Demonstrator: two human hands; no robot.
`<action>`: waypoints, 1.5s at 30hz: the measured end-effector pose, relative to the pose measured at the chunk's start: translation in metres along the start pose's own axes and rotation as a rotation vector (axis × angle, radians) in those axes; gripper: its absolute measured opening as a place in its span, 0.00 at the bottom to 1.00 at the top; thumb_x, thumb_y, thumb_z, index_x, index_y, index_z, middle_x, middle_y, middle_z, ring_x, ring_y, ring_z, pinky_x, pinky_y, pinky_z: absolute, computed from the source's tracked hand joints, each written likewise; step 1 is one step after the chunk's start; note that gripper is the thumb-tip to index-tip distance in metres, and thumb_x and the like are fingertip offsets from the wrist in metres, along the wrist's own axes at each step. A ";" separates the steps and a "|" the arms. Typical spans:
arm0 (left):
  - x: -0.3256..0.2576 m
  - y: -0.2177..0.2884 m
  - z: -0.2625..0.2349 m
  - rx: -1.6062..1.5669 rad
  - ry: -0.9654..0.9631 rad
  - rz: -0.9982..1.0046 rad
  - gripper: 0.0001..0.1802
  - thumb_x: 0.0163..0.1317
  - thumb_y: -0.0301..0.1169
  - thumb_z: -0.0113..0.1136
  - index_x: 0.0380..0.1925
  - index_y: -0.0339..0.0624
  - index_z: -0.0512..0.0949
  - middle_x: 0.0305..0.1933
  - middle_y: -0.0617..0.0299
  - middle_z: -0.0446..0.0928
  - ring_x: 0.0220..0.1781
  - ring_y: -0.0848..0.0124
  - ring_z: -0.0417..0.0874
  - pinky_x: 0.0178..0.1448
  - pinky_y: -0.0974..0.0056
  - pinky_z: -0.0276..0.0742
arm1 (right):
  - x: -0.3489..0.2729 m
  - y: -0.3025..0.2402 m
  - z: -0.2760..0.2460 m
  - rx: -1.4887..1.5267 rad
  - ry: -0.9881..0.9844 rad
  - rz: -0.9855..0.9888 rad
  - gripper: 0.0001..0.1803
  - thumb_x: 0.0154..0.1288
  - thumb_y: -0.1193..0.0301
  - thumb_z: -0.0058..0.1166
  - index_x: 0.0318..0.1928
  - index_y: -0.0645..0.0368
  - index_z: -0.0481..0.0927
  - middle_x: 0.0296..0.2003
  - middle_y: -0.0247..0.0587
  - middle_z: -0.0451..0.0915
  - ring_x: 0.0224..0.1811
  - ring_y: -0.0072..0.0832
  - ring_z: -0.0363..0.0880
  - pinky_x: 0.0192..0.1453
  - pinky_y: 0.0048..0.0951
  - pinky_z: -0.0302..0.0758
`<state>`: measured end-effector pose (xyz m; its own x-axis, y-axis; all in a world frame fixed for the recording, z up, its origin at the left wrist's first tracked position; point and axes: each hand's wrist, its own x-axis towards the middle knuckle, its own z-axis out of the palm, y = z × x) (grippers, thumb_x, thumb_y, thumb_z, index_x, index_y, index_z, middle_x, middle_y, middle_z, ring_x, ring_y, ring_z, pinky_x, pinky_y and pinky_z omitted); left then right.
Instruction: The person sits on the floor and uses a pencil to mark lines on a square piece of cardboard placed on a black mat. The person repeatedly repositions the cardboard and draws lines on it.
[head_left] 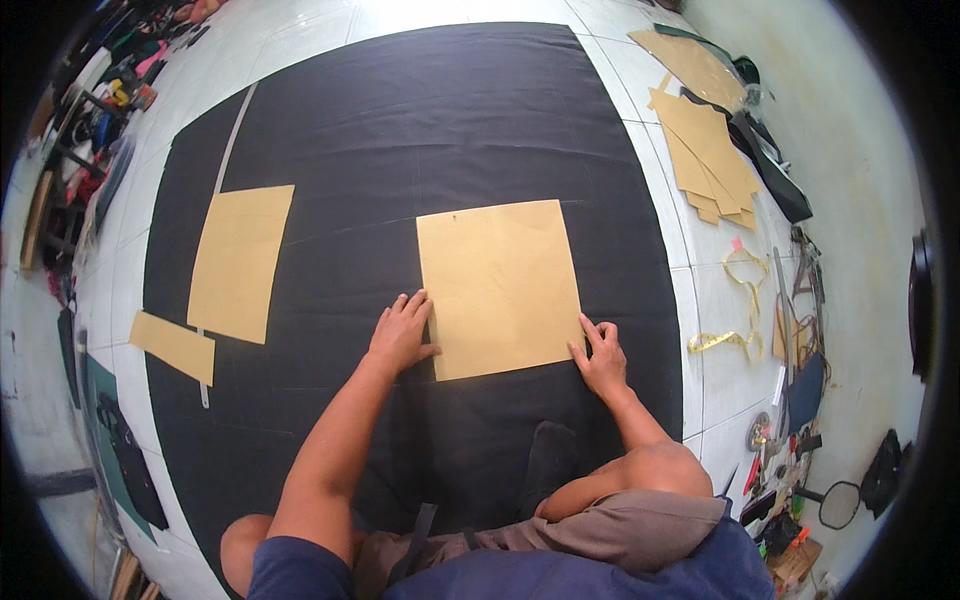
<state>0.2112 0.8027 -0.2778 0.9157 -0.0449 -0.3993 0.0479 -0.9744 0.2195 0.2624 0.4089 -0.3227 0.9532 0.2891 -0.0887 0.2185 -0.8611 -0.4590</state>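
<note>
Navy shirt (590, 577), spread left fingers (415, 304), spread right fingers (592, 333), touching flat tan squarish sheet (500, 290), dark far-edge mark (455, 217)

A flat, nearly square sheet of tan card (500, 290), a small dark mark near its top edge, lies slightly askew on a broad, faintly creased spread of black fabric (400, 120).
</note>
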 end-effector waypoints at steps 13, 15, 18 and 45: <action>0.138 0.011 -0.025 -0.317 0.590 -0.166 0.09 0.56 0.34 0.68 0.24 0.41 0.83 0.54 0.51 0.82 0.62 0.50 0.77 0.70 0.48 0.68 | 0.009 -0.001 -0.010 0.021 -0.063 -0.050 0.25 0.69 0.58 0.65 0.63 0.51 0.81 0.45 0.43 0.77 0.47 0.44 0.80 0.52 0.44 0.76; 0.156 0.002 -0.022 -0.275 0.653 -0.131 0.09 0.56 0.34 0.67 0.23 0.41 0.83 0.59 0.50 0.82 0.67 0.50 0.75 0.74 0.48 0.66 | 0.012 -0.005 -0.010 0.036 -0.064 -0.047 0.25 0.69 0.58 0.66 0.62 0.51 0.82 0.45 0.42 0.77 0.47 0.43 0.80 0.52 0.44 0.75; 0.168 0.001 -0.023 -0.206 0.415 -0.185 0.17 0.57 0.34 0.67 0.46 0.42 0.86 0.74 0.45 0.70 0.76 0.49 0.67 0.80 0.44 0.59 | 0.010 -0.003 -0.011 0.048 -0.059 -0.044 0.25 0.68 0.59 0.66 0.62 0.51 0.82 0.44 0.42 0.77 0.46 0.43 0.80 0.52 0.43 0.75; -0.007 -0.014 0.043 -0.180 0.228 -0.110 0.38 0.62 0.50 0.73 0.72 0.62 0.74 0.84 0.43 0.55 0.85 0.42 0.53 0.85 0.40 0.50 | 0.020 -0.001 -0.017 0.123 -0.130 0.055 0.26 0.65 0.56 0.68 0.61 0.45 0.79 0.45 0.40 0.80 0.46 0.42 0.84 0.53 0.47 0.80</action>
<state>0.1868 0.8076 -0.3160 0.9661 0.1290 -0.2235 0.2028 -0.9152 0.3484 0.2848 0.4085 -0.3095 0.9263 0.3011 -0.2264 0.1317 -0.8218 -0.5543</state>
